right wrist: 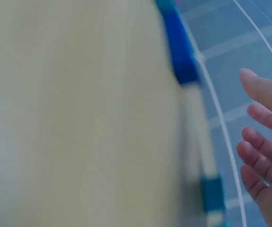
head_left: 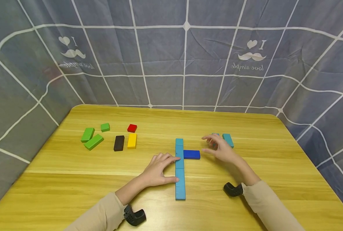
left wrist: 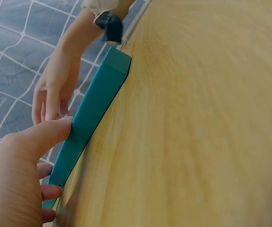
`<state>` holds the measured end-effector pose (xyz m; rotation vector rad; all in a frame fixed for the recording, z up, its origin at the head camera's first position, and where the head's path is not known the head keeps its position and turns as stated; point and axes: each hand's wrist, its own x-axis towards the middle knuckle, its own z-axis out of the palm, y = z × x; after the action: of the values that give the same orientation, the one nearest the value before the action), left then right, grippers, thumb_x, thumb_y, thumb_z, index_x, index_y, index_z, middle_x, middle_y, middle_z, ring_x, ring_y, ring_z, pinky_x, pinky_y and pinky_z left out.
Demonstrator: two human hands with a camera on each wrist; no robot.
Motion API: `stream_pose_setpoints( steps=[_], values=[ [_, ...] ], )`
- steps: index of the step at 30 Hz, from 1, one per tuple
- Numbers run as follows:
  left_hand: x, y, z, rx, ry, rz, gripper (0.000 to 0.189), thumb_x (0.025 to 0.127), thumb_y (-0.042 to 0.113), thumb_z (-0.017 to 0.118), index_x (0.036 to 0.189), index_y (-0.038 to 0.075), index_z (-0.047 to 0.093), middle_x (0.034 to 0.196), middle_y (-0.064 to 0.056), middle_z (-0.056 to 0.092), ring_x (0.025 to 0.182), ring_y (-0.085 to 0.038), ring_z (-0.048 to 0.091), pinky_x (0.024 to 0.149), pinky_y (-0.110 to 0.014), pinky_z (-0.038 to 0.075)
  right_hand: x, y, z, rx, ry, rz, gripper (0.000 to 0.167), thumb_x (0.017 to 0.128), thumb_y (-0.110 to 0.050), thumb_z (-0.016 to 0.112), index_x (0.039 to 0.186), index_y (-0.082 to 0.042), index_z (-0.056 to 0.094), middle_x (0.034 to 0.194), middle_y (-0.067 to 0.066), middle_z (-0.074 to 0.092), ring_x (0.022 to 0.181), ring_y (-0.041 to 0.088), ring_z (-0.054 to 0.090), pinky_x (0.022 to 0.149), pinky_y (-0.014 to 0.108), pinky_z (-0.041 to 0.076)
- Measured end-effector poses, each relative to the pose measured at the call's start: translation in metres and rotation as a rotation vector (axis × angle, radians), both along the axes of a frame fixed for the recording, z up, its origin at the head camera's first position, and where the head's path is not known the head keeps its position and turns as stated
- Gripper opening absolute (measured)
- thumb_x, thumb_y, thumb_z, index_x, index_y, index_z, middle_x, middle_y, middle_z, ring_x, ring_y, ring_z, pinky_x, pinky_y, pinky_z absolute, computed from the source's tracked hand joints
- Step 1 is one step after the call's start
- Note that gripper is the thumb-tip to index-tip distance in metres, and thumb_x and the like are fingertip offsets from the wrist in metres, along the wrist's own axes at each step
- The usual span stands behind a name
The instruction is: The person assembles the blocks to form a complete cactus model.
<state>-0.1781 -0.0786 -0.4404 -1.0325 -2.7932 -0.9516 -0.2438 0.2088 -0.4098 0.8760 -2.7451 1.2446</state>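
A column of light-blue blocks (head_left: 180, 189) lies end to end on the table, pointing away from me. A dark blue block (head_left: 192, 154) lies crosswise against its right side. With thumb and fingertips spread, my left hand (head_left: 157, 170) touches the column's left edge; in the left wrist view the thumb rests on a teal-looking block (left wrist: 96, 94). To the right of the dark blue block, my right hand (head_left: 222, 149) hovers with fingers apart and holds nothing. Beside it lies a light-blue block (head_left: 228, 140), and another (head_left: 215, 134) is mostly hidden behind its fingers.
On the left of the table lie green blocks (head_left: 93, 142), a small green block (head_left: 105, 127), a black block (head_left: 119, 143), a yellow block (head_left: 132, 141) and a small red block (head_left: 132, 128). A grey checked curtain (head_left: 160, 89) hangs behind the wooden table (head_left: 73, 199).
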Motion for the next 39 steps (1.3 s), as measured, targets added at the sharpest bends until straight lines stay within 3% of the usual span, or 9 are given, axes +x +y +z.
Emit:
stream_pose_setpoints(
  steps=[3, 9, 13, 16, 21, 28, 33, 39],
  values=[
    [0.0, 0.0, 0.0, -0.003, 0.001, 0.003, 0.068, 0.075, 0.051, 0.066, 0.132, 0.02, 0.048, 0.119, 0.002, 0.051, 0.105, -0.017, 0.042, 0.092, -0.039, 0.028, -0.01, 0.021, 0.006, 0.004, 0.037, -0.065, 0.046, 0.079, -0.008, 0.07, 0.12, 0.002, 0.053, 0.1, 0.02, 0.052, 0.085, 0.03, 0.048, 0.069, 0.038, 0.041],
    [0.001, 0.0, 0.001, -0.001, 0.003, 0.002, 0.068, 0.075, 0.051, 0.066, 0.132, 0.019, 0.048, 0.12, 0.001, 0.051, 0.106, -0.018, 0.041, 0.091, -0.039, 0.029, -0.025, 0.061, 0.006, 0.046, -0.052, -0.117, 0.057, 0.082, -0.015, 0.069, 0.13, 0.002, 0.044, 0.112, 0.022, 0.046, 0.097, 0.031, 0.043, 0.075, 0.041, 0.036],
    [0.001, 0.0, 0.001, 0.006, 0.018, -0.006, 0.068, 0.075, 0.051, 0.066, 0.131, 0.018, 0.049, 0.12, 0.0, 0.052, 0.105, -0.018, 0.042, 0.09, -0.04, 0.029, -0.032, 0.081, -0.001, 0.056, -0.135, -0.112, 0.059, 0.083, -0.015, 0.068, 0.132, 0.003, 0.041, 0.116, 0.021, 0.041, 0.1, 0.031, 0.039, 0.078, 0.042, 0.036],
    [0.001, 0.0, 0.002, 0.001, 0.017, -0.001, 0.067, 0.075, 0.051, 0.066, 0.131, 0.019, 0.049, 0.119, 0.001, 0.052, 0.104, -0.017, 0.042, 0.09, -0.039, 0.029, -0.033, 0.092, -0.004, 0.04, -0.213, -0.11, 0.061, 0.083, -0.016, 0.067, 0.134, 0.003, 0.039, 0.123, 0.023, 0.036, 0.109, 0.037, 0.038, 0.087, 0.051, 0.035],
    [0.001, 0.0, 0.003, -0.003, 0.006, 0.005, 0.067, 0.075, 0.051, 0.066, 0.131, 0.019, 0.049, 0.119, 0.001, 0.052, 0.103, -0.016, 0.042, 0.089, -0.038, 0.029, -0.033, 0.103, -0.007, 0.01, -0.329, -0.085, 0.068, 0.083, -0.016, 0.068, 0.138, 0.002, 0.032, 0.134, 0.026, 0.027, 0.123, 0.045, 0.027, 0.097, 0.06, 0.022],
    [0.001, 0.0, 0.002, -0.001, 0.008, 0.004, 0.067, 0.074, 0.051, 0.066, 0.131, 0.019, 0.049, 0.118, 0.002, 0.052, 0.102, -0.016, 0.042, 0.088, -0.037, 0.029, -0.034, 0.107, -0.008, -0.016, -0.385, -0.047, 0.072, 0.082, -0.012, 0.068, 0.139, 0.004, 0.028, 0.136, 0.028, 0.022, 0.125, 0.046, 0.022, 0.1, 0.06, 0.017],
    [0.001, 0.0, 0.0, -0.008, -0.003, 0.008, 0.068, 0.074, 0.052, 0.066, 0.132, 0.02, 0.048, 0.119, 0.002, 0.051, 0.104, -0.015, 0.041, 0.089, -0.036, 0.029, -0.033, 0.106, -0.008, -0.008, -0.375, -0.08, 0.07, 0.081, -0.013, 0.069, 0.138, 0.002, 0.031, 0.132, 0.026, 0.031, 0.121, 0.041, 0.029, 0.097, 0.055, 0.024],
    [0.0, 0.0, -0.001, -0.011, -0.009, 0.011, 0.068, 0.074, 0.052, 0.066, 0.132, 0.02, 0.048, 0.119, 0.002, 0.051, 0.103, -0.015, 0.041, 0.089, -0.036, 0.029, -0.033, 0.096, -0.003, -0.021, -0.308, -0.181, 0.068, 0.079, -0.017, 0.072, 0.135, 0.0, 0.038, 0.111, 0.016, 0.045, 0.097, 0.025, 0.042, 0.081, 0.03, 0.037]
  ],
)
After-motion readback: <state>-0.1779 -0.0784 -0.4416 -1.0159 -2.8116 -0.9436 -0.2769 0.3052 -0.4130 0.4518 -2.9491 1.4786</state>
